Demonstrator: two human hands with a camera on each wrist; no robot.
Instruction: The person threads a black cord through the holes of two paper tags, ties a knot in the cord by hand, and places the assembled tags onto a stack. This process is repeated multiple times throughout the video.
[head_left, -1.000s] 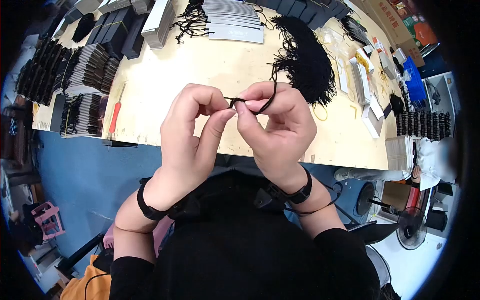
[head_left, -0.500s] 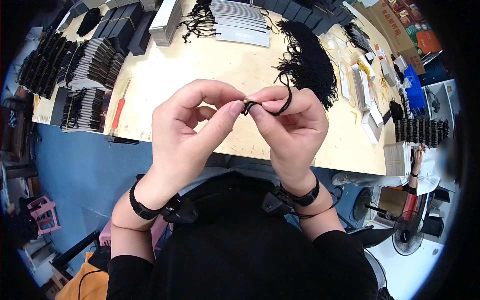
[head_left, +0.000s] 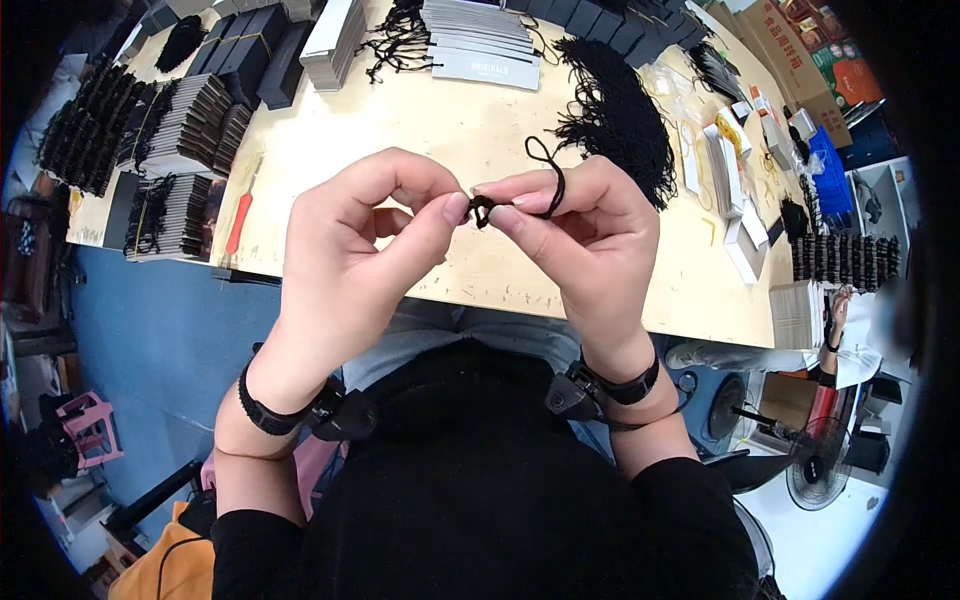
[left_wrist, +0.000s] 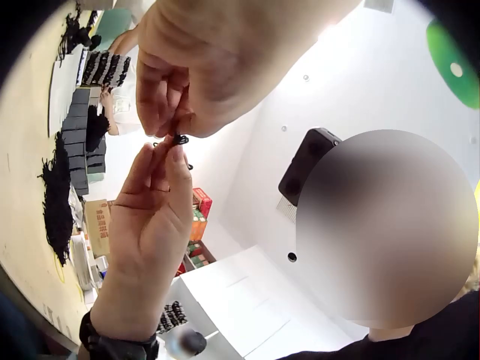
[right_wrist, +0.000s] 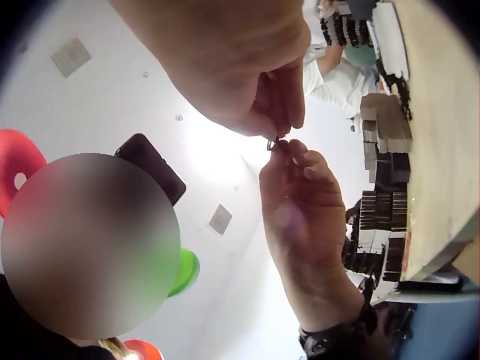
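Observation:
In the head view a black cord (head_left: 482, 211) is held up over the near part of the table, with a small knotted loop between the two hands. My left hand (head_left: 350, 240) pinches one end of that knot between thumb and index finger. From the other side my right hand (head_left: 600, 240) pinches the cord at the knot. A longer loop of the cord stands up over the right index finger. Both wrist views show the fingertips meeting at the small black knot (left_wrist: 181, 139). A pile of black cords (head_left: 615, 120) lies beyond the right hand.
White printed cards (head_left: 485, 65) with black cords lie at the table's back. A red-handled tool (head_left: 239, 222) is at the left, near stacked corded cards (head_left: 170, 205). Black boxes (head_left: 250, 50) stand behind it. White boxes (head_left: 743, 240) and a blue tray (head_left: 828, 175) are at the right.
The hands first shifted right, then came back slightly left, with fingertips still at the cord. The knot now shows as a small open loop, and the longer loop stands higher above the right hand.

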